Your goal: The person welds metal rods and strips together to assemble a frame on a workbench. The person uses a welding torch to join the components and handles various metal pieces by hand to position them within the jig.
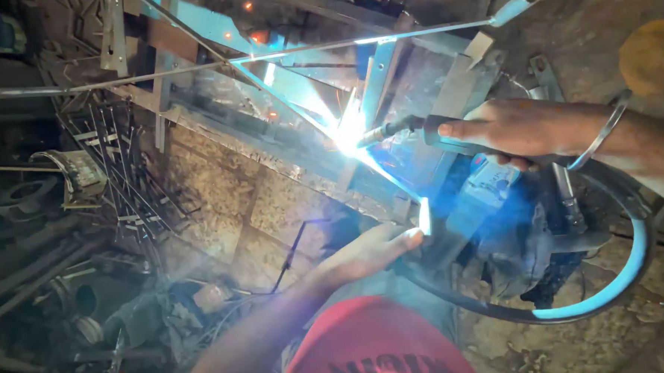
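Observation:
My right hand [510,132] grips the handle of a welding torch [408,127] and wears a metal bangle at the wrist. The torch tip points left into a bright white-blue arc [348,133] on a metal frame [298,91]. A thin metal strip [391,178] runs from the arc down to the right. My left hand [371,253] reaches up from below, and its fingertips close on the strip's lit lower end [424,216]. A few orange sparks glow above the arc.
A long thin rod [192,66] lies across the top of the frame. The torch's black cable [623,271] loops at the right. Scrap metal, rods and wire [115,181] are piled at the left over a tiled floor [220,191]. My red shirt [376,349] fills the bottom.

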